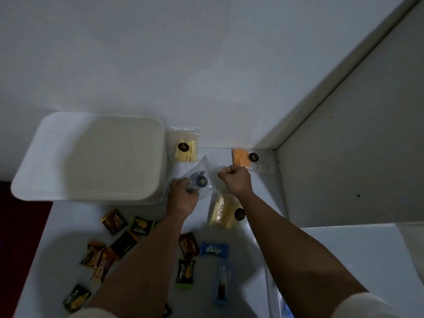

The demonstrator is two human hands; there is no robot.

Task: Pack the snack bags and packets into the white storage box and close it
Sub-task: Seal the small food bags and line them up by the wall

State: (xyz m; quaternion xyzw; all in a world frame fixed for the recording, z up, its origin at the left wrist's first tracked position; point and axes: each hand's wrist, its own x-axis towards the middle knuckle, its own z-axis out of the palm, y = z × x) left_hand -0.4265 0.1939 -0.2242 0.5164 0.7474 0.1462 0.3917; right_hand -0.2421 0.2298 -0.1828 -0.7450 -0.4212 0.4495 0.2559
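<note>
Head view, the only one. We're at the pickup step; nothing looks packed yet.

Left hand (183, 198) grips a clear bag (199, 180) with dark contents and a black sticker; fingers wrapped on its near-left corner. Right hand (235, 180) is clenched in a fist, apparently pinching the same bag's right edge, but the film is too clear to be sure.

Box (91, 157) sits just left of the left fingers, lid on, so it must be opened before anything goes in.

Yellow-stick bag (184, 148) lies just beyond the left fingers, beside the box. Orange bag (243, 158) is just past the right knuckles. Second yellow bag (223, 212) is under the right wrist. Small packets (114, 222) are scattered back by the forearms.

Next move, our call: free one hand, lift the lid, then drop the bag in. The film is slippery, so grip firm.
</note>
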